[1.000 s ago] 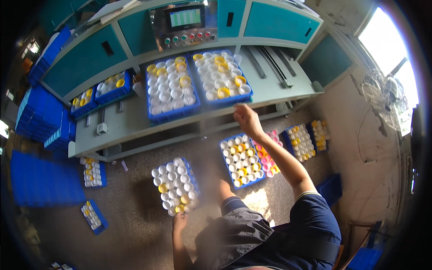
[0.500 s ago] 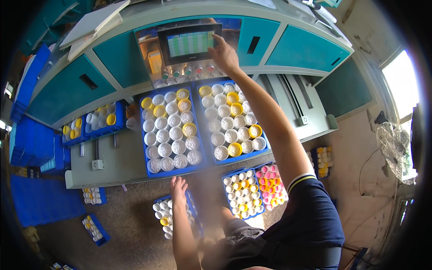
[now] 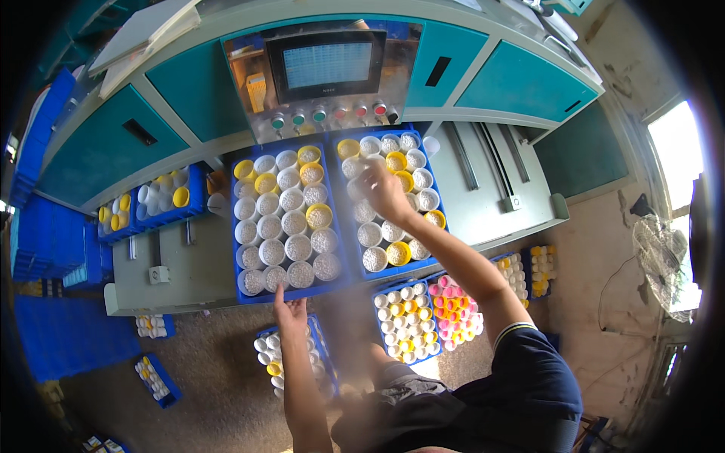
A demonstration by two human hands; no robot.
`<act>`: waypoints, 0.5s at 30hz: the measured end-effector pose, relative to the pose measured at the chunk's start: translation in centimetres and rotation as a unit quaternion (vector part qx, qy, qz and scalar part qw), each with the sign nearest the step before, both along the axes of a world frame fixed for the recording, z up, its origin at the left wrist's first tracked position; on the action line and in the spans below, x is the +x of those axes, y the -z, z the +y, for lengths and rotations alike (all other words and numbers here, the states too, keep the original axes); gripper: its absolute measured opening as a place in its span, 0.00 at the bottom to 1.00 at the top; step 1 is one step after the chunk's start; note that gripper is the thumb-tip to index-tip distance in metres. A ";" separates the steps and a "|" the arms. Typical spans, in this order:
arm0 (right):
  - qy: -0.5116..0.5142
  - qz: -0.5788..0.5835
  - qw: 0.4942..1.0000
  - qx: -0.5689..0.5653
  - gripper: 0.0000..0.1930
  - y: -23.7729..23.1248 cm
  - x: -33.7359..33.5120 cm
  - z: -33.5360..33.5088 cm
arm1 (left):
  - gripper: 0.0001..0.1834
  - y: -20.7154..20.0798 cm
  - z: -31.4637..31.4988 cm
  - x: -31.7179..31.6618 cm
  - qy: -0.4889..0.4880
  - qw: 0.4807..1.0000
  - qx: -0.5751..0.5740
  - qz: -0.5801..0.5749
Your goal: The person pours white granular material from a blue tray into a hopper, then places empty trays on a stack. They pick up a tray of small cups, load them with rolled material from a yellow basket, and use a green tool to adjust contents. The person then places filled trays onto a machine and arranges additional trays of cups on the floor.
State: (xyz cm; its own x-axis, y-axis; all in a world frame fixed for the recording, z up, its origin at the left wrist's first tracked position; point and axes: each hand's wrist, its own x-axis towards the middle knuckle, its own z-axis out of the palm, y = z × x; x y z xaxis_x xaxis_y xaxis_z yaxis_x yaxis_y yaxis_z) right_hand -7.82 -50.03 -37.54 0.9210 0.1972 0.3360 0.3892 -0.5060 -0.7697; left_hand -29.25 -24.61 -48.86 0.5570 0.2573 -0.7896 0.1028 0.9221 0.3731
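Two blue trays stand side by side in front of the machine, holding rows of white and yellow cups filled with small white pieces. My left hand [image 3: 290,308] is at the near edge of the left tray [image 3: 308,293], its thumb up against the front wall and its fingers partly hidden under the edge. My right hand [image 3: 384,195] hangs over the left columns of cups in the right tray [image 3: 411,267]. Its fingers are curled downward and smeared by motion, so whether they touch a cup cannot be made out.
A touchscreen [image 3: 326,66] sits above a row of buttons [image 3: 340,115]. Smaller blue crates of cups [image 3: 162,198] stand at the left on the grey ledge [image 3: 177,283]. More cup trays [image 3: 408,325] lie on the floor. A fan [image 3: 664,260] stands at the right wall.
My right hand has come off the touchscreen, down over the right tray. My left hand has moved up to the left tray's near edge, which looks slightly raised. The screen display has changed.
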 end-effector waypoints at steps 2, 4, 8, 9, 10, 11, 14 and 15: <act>0.012 0.074 0.997 -0.036 0.25 4.0 -1.7 1.2 | 0.34 -1.8 0.6 -1.8 0.029 1.000 0.011 -0.003; 0.015 0.093 0.990 -0.101 0.28 8.6 -3.5 3.4 | 0.30 -3.2 1.0 -4.5 0.053 0.996 0.016 0.064; -0.002 0.295 0.954 -0.046 0.29 16.2 -7.8 6.2 | 0.25 -4.0 2.3 -13.1 0.047 0.995 -0.032 0.084; -0.001 0.340 0.940 -0.030 0.29 17.3 -9.0 6.5 | 0.25 -4.0 1.8 -15.7 0.146 0.980 0.128 0.030; 0.000 0.388 0.922 -0.015 0.29 18.1 -10.3 6.4 | 0.27 -4.0 1.4 -18.2 0.245 0.912 0.321 -0.065; 0.001 0.436 0.900 -0.002 0.30 18.5 -11.7 6.2 | 0.23 -3.8 1.8 -19.7 0.197 0.957 0.209 0.035; -0.147 0.307 0.940 -0.007 0.19 17.5 -16.3 4.6 | 0.16 -3.3 2.5 -23.6 0.091 0.984 0.043 0.144; -0.193 0.253 0.943 -0.096 0.17 16.7 -17.5 4.5 | 0.16 -2.9 2.5 -25.1 0.078 0.985 0.044 0.144</act>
